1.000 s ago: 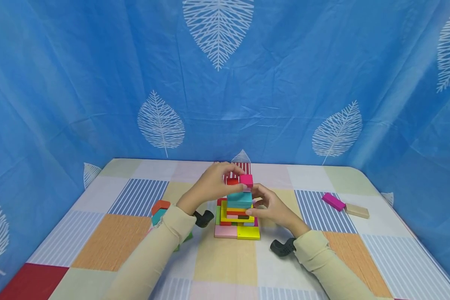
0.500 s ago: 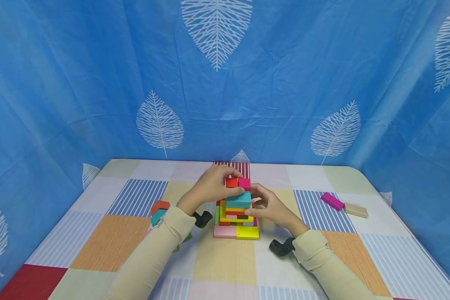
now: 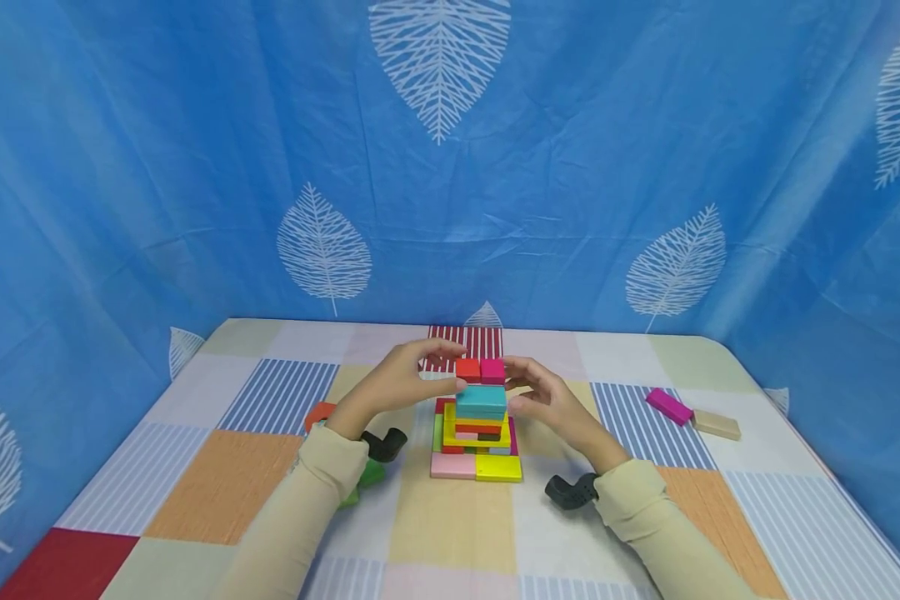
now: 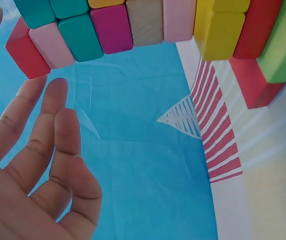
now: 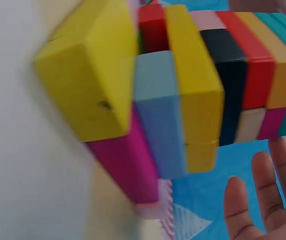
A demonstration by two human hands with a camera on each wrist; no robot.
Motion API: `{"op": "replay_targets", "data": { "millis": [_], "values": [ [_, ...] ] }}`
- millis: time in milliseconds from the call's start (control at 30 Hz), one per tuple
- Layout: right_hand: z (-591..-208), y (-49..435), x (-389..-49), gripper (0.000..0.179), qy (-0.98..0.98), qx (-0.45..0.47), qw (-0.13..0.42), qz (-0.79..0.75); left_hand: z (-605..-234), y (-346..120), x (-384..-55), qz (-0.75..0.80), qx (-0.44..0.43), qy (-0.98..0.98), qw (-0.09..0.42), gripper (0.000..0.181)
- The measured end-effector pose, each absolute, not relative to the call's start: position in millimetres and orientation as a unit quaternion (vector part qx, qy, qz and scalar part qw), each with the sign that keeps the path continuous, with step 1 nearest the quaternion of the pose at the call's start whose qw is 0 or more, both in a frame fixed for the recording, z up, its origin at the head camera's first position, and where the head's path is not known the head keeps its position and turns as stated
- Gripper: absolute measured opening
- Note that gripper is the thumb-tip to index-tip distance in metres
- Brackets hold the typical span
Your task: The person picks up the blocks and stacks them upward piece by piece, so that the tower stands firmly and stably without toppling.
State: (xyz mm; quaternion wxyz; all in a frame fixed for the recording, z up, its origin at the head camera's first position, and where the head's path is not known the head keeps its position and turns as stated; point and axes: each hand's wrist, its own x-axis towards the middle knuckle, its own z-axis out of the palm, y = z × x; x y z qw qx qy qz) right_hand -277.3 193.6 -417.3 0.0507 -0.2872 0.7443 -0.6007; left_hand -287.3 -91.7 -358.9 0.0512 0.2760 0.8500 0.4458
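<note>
A tower of colored wooden blocks stands mid-table, with a teal block [image 3: 481, 398] near its top. Crowning it side by side are an orange-red block [image 3: 467, 370] and a hot-pink block [image 3: 492, 371]. My left hand [image 3: 401, 379] is at the tower's upper left, thumb and fingers spread apart. In the left wrist view, that hand's fingertips [image 4: 54, 92] come close to the red end block [image 4: 28, 50]. On the other side, my right hand [image 3: 551, 404] has loosely bent fingers beside the upper layers. The right wrist view has its fingers [image 5: 268, 190] relaxed, holding nothing, by the stack.
To the right lie a magenta block [image 3: 669, 406] and a plain wood block [image 3: 716, 424]. Partly behind the left forearm are an orange block [image 3: 319, 414] and green blocks [image 3: 372, 473]. A blue leaf-print curtain [image 3: 555, 167] hangs behind the patchwork-covered table.
The hot-pink block has come down level beside the orange-red one. My left hand has let go of it and drawn left; my right hand has eased slightly away from the tower.
</note>
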Motion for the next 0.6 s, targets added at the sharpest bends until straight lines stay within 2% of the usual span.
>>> {"op": "replay_targets", "data": {
  "millis": [300,600],
  "values": [
    [-402,181,-278,0.055,0.763,-0.231,-0.002,-0.604,-369,-92,-286,0.459,0.257,0.85,0.039,0.049],
    [-400,176,-281,0.045,0.773,-0.215,-0.003,-0.597,-369,-90,-285,0.451,0.248,0.857,0.025,0.045]
  ]
}}
